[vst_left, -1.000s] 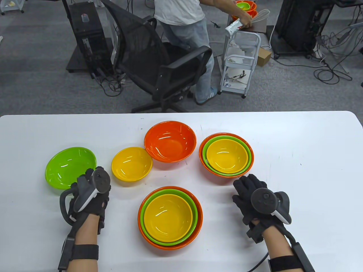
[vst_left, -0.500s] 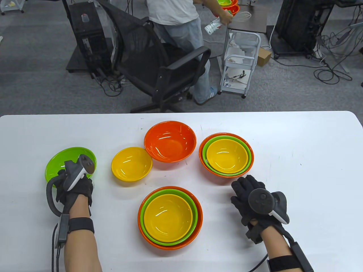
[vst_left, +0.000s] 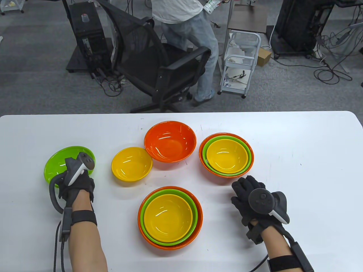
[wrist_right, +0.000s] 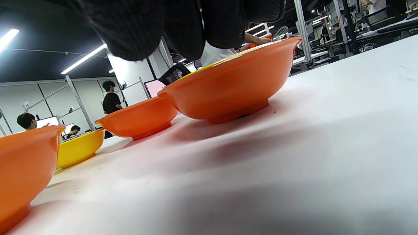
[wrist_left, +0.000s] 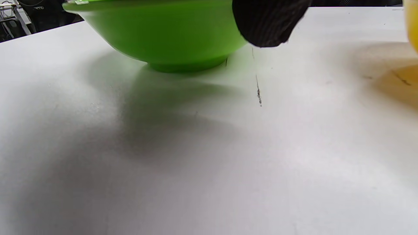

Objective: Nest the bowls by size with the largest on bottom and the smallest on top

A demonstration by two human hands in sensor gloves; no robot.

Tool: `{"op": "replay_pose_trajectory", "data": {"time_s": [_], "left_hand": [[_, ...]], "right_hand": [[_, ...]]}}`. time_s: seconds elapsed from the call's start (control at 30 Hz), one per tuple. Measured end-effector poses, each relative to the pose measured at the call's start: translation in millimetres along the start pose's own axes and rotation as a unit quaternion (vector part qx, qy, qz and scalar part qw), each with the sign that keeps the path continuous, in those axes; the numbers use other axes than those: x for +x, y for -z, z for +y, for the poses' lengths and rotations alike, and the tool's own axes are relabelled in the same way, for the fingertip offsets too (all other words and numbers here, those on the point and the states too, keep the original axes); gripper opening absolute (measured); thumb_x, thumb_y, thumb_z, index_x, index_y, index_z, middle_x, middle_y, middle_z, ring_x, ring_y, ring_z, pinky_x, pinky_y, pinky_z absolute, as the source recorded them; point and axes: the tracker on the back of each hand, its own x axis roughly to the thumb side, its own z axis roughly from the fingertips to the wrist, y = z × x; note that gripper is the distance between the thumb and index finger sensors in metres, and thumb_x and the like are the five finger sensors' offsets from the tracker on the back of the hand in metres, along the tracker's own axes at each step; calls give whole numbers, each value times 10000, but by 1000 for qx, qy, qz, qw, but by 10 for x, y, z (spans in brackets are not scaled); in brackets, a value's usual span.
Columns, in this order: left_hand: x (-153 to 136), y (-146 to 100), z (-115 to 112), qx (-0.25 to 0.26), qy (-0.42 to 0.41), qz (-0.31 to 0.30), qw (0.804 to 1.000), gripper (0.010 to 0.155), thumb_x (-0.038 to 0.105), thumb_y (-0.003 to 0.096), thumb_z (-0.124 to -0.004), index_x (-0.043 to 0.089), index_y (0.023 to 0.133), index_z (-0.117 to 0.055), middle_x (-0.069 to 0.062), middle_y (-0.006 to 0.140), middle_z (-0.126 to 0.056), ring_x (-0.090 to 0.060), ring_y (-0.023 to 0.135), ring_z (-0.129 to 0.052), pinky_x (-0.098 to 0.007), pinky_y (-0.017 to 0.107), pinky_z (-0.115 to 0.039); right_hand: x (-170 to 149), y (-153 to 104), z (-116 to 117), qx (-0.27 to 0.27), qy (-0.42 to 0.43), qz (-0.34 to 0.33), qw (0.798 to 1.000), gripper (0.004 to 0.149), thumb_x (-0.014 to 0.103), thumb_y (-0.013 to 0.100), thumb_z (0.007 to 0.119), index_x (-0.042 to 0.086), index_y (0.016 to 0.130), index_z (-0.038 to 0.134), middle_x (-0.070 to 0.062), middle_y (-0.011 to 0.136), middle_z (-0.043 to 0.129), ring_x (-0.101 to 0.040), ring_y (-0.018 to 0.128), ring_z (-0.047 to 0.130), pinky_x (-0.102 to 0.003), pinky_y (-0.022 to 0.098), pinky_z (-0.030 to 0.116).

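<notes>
A loose green bowl [vst_left: 61, 161] sits at the table's left; in the left wrist view [wrist_left: 163, 36] its foot is on the table. My left hand [vst_left: 72, 178] grips its near rim, and one fingertip [wrist_left: 267, 23] shows beside it. A loose yellow bowl [vst_left: 131, 163] and a loose orange bowl [vst_left: 170, 141] stand mid-table. Two stacks, each orange, green, yellow, stand at the right [vst_left: 226, 154] and near the front [vst_left: 169, 217]. My right hand [vst_left: 246, 187] rests flat on the table, empty, just in front of the right stack [wrist_right: 235, 88].
The white table [vst_left: 297, 170] has bare surface at the right and far left. Beyond its far edge are an office chair [vst_left: 158, 56], a standing person [vst_left: 187, 36] and a white cart [vst_left: 241, 62].
My left hand moved left and forward from beside the yellow bowl onto the green bowl's near rim; the bowl has shifted slightly. My right hand has barely moved.
</notes>
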Motion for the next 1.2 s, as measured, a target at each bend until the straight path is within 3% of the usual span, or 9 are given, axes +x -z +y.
{"op": "replay_pose_trajectory", "data": {"time_s": [0.2, 0.37, 0.6, 0.73, 1.0, 1.2], "left_hand": [[-4, 11, -40, 5, -10, -5, 1000, 585, 366, 540, -720, 302, 1101, -568, -41, 1150, -644, -352, 1120, -592, -611, 803, -370], [8, -4, -46, 27, -8, -6, 1000, 540, 343, 535, -728, 305, 1066, -639, -33, 1081, -749, -345, 1050, -729, -608, 803, -474], [32, -87, -30, 73, 5, -2, 997, 501, 334, 519, -758, 309, 1016, -703, -29, 984, -823, -332, 950, -819, -610, 769, -592], [20, -167, 4, 124, 1, 4, 992, 471, 339, 503, -772, 287, 970, -761, -22, 920, -871, -319, 887, -866, -595, 758, -623], [4, -362, 74, 190, -27, -18, 981, 457, 324, 486, -782, 281, 941, -793, -23, 891, -890, -321, 867, -874, -590, 760, -576], [137, -675, 219, 237, -43, -85, 967, 453, 311, 484, -791, 295, 936, -806, -24, 910, -881, -327, 896, -851, -614, 770, -516]], "right_hand": [[-4, 3, -2, 1, 1, 1, 1000, 579, 340, 486, 782, 75, 996, 708, -208, 1081, 597, -516, 1017, 415, -719, 688, 366], [-12, 4, -7, 0, 3, 2, 1000, 580, 340, 486, 782, 76, 996, 708, -211, 1081, 600, -517, 1017, 413, -719, 687, 367], [-15, 5, -12, -2, 3, 2, 1000, 580, 340, 486, 782, 75, 996, 707, -208, 1081, 599, -517, 1017, 413, -718, 689, 364], [-11, 8, -11, -3, 1, -2, 1000, 579, 340, 486, 782, 75, 996, 707, -209, 1083, 594, -516, 1017, 414, -719, 687, 368], [44, 37, -45, -10, 3, -15, 1000, 579, 339, 487, 782, 75, 997, 707, -211, 1080, 601, -517, 1016, 414, -717, 688, 366], [219, 103, -132, -26, 7, -45, 999, 585, 338, 487, 785, 77, 1003, 698, -211, 1082, 597, -519, 1015, 414, -711, 691, 364]]}}
